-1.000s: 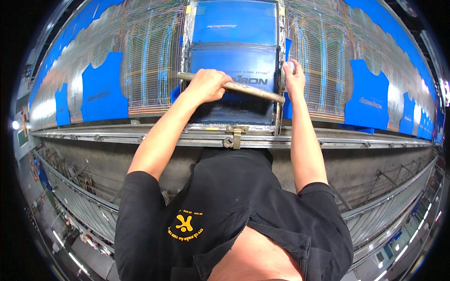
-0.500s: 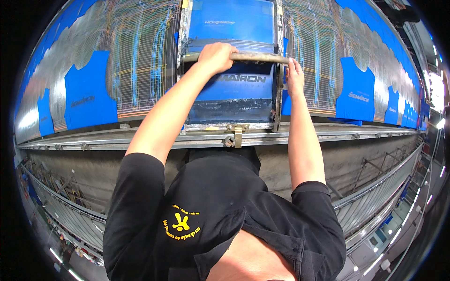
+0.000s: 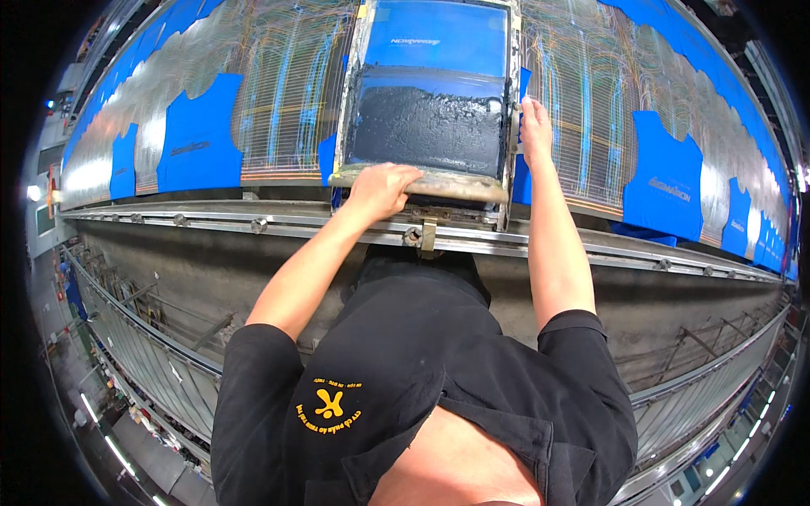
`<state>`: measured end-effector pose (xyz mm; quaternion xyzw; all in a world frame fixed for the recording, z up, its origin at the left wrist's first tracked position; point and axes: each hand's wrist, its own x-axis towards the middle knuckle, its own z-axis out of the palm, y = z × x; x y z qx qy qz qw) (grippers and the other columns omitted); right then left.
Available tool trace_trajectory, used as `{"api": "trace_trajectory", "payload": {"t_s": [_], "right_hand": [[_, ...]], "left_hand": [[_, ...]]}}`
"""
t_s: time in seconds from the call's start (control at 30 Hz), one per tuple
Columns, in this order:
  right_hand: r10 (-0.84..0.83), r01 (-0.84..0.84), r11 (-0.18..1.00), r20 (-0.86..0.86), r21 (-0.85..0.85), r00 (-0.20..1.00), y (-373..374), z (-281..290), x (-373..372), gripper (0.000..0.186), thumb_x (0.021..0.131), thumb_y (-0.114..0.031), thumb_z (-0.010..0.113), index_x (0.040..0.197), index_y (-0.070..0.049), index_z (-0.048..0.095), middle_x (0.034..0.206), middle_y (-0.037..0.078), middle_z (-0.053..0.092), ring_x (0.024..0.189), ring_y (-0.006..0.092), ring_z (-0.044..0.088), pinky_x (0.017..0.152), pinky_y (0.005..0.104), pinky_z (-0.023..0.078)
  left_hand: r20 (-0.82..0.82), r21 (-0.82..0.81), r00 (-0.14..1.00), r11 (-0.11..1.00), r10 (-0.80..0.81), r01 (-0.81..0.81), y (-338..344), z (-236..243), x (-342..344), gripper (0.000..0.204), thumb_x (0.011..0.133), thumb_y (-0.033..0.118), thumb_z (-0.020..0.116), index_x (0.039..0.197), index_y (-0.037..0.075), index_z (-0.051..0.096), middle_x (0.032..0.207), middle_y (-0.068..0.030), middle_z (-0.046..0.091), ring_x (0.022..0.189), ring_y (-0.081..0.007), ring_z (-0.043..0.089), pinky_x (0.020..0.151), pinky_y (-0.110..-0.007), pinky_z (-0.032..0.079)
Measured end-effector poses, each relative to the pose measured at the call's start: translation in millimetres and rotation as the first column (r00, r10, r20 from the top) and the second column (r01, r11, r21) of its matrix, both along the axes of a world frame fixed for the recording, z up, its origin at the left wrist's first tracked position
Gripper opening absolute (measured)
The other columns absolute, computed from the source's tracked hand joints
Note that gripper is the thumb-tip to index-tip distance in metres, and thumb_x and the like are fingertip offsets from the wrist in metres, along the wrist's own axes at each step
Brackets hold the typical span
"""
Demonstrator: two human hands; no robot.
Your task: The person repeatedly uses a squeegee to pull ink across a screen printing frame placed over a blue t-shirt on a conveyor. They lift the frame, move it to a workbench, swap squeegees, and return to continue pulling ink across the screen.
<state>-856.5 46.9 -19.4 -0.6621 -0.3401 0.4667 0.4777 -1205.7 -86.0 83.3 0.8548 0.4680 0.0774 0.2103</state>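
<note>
My left hand (image 3: 384, 190) grips the squeegee (image 3: 460, 185), which lies across the near end of the screen printing frame (image 3: 513, 76). Dark, wet ink (image 3: 430, 126) covers the lower-middle part of the mesh above the squeegee; blue shows through the upper part, with small lettering. My right hand (image 3: 536, 131) holds the frame's right side, higher up than the squeegee, fingers curled at its edge. The frame sits over the long printing table, and a metal clamp (image 3: 429, 234) at its near end rests on the rail.
Blue cut fabric pieces (image 3: 194, 139) (image 3: 662, 173) lie along the striped table (image 3: 278, 143) on both sides. A metal rail (image 3: 616, 250) runs along the near edge. Behind me, railed metal structures (image 3: 135, 329) curve along both lower sides.
The squeegee has come from the middle of the screen down to its near end with my left hand. Ink now coats the mesh where printing showed. My right hand stayed at the frame's side.
</note>
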Motion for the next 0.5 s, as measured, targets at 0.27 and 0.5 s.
{"api": "trace_trajectory", "payload": {"t_s": [0.27,0.5], "right_hand": [[-0.007,0.007,1.0,0.028,-0.027,1.0,3.0,-3.1,2.1,0.054,0.109,-0.05,0.055,0.133,-0.002,0.067,0.1,0.004,0.069,0.092,0.0126,0.063,0.082,0.0287,0.049],[-0.075,0.081,0.996,0.148,-0.038,0.986,-0.6,15.8,-8.9,0.051,0.107,-0.049,0.06,0.126,-0.002,0.07,0.085,0.001,0.063,0.08,0.0125,0.059,0.075,0.0299,0.049]], "left_hand": [[0.009,0.04,0.998,0.997,0.066,-0.067,146.9,28.3,15.7,0.038,0.081,0.014,0.071,0.118,0.019,0.077,0.112,-0.0095,0.078,0.103,-0.0333,0.073,0.087,-0.047,0.06],[-0.136,-0.168,0.991,0.985,0.018,-0.041,234.3,6.1,17.7,0.039,0.084,0.03,0.078,0.122,0.022,0.079,0.104,-0.0135,0.079,0.1,-0.0355,0.074,0.089,-0.048,0.059]]}}
